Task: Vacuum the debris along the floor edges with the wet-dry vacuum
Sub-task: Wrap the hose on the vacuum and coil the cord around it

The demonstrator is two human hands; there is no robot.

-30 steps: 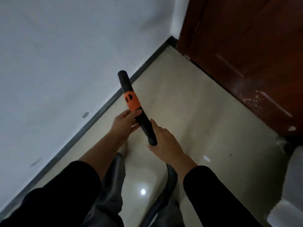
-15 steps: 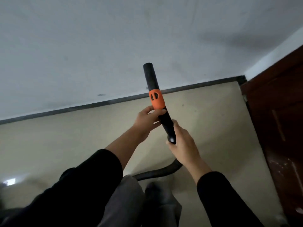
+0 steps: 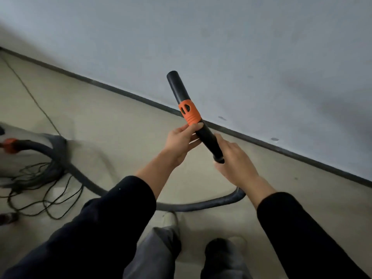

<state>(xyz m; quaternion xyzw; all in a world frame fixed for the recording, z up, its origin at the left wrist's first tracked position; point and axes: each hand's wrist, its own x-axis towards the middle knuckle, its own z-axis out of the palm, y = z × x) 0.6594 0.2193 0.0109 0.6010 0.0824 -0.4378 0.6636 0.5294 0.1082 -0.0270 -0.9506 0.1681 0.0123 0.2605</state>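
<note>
Left hand and right hand both grip the vacuum wand, fingers curled round its black tube. The left sits just below the orange collar, and the right is at the tail end where the hose joins.

Beyond them the grey wall fills the far side. It meets the beige floor along a dark skirting strip that runs from the far left to the near right. That strip is the edge to be cleaned, and in this view it passes behind the wand, just beyond the hands.

The hose loops from under the right hand across the floor near the feet and away to the left. There it reaches a blurred orange fitting beside a tangle of thin cable.

The wand's long axis rises from the right hand up and to the far left. Its open mouth is therefore lifted against the wall, not lowered to the floor. I judge the next move to be a tilt down toward the skirting. The left hand, nearer the mouth, would steer, with the right hand guiding the tail. Debris along the edge is too small to make out.
</note>
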